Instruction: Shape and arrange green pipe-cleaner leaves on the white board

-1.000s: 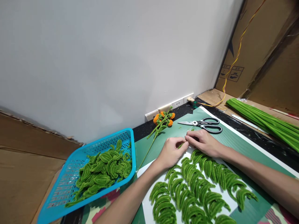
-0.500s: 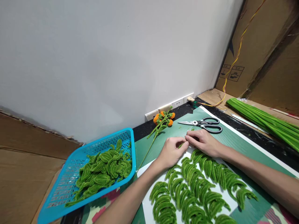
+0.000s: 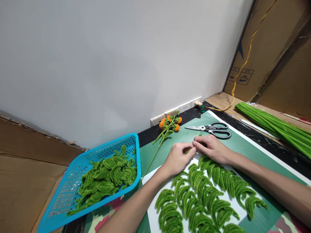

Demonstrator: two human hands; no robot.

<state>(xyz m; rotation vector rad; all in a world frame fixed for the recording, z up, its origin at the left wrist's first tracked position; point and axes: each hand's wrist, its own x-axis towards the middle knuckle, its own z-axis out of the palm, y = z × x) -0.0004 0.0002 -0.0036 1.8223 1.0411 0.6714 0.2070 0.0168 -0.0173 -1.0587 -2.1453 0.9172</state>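
My left hand (image 3: 178, 158) and my right hand (image 3: 212, 147) meet fingertip to fingertip over the green mat (image 3: 170, 142), both pinched on a small green pipe-cleaner piece (image 3: 188, 151). Just below them a white sheet (image 3: 152, 213) carries several bent green pipe-cleaner leaves (image 3: 201, 197) laid in rows. Most of the pinched piece is hidden by my fingers.
A blue plastic basket (image 3: 75, 181) with several green leaves stands at the left. Scissors (image 3: 213, 128) lie behind my right hand. An orange-flowered stem (image 3: 167, 126) lies by the wall sockets. A bundle of straight green pipe cleaners (image 3: 274, 126) lies at the right, before cardboard boxes.
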